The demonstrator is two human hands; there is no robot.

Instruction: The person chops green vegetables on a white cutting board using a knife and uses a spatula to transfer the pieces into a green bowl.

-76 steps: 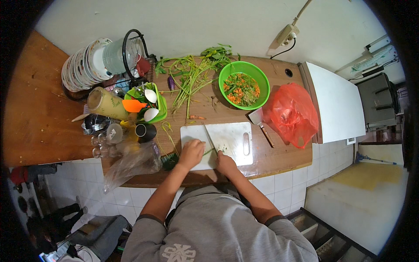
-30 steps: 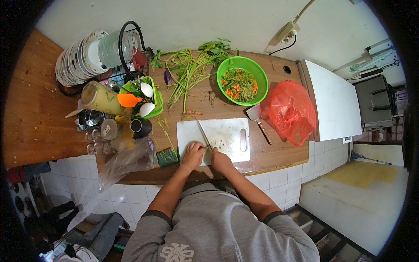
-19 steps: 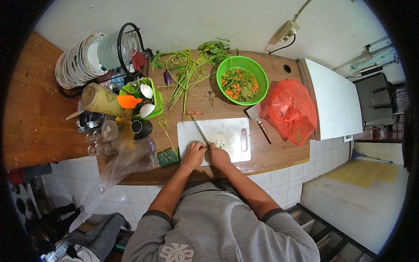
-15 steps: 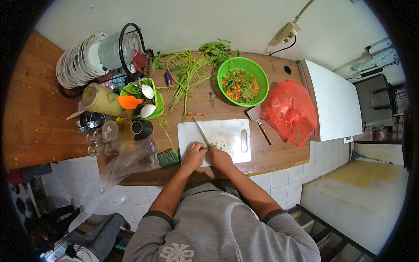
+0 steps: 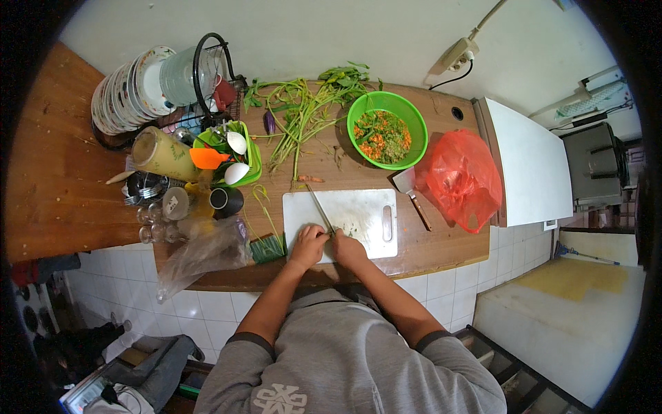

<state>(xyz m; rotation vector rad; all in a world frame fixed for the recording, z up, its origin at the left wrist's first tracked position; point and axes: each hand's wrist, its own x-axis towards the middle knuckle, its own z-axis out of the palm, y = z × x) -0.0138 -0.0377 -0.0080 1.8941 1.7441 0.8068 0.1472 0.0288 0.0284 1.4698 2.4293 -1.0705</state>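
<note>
On the white cutting board [image 5: 372, 203] my right hand [image 5: 349, 250] grips a kitchen knife [image 5: 320, 208], its blade pointing away and a little left. Close beside it, my left hand [image 5: 308, 245] rests on the board with fingers curled together against the knife. Whatever those fingers pinch is hidden. Small green scraps [image 5: 350, 229] lie on the board right of the blade. Beyond the board's far edge sits a small orange-brown carrot piece [image 5: 310, 179]. A green bowl [image 5: 422, 141] behind holds chopped orange and green vegetables [image 5: 383, 136].
Leafy green stems [image 5: 296, 114] and a purple eggplant [image 5: 269, 123] lie at the back. To the right are a spatula [image 5: 417, 203] and red plastic bag [image 5: 460, 181]. Leftward stand a dish rack with plates [image 5: 131, 90], a utensil basket [image 5: 254, 162], a black cup [image 5: 226, 201] and a clear bag [image 5: 203, 259].
The whole view has shifted slightly. Both hands and the knife keep almost the same place on the board.
</note>
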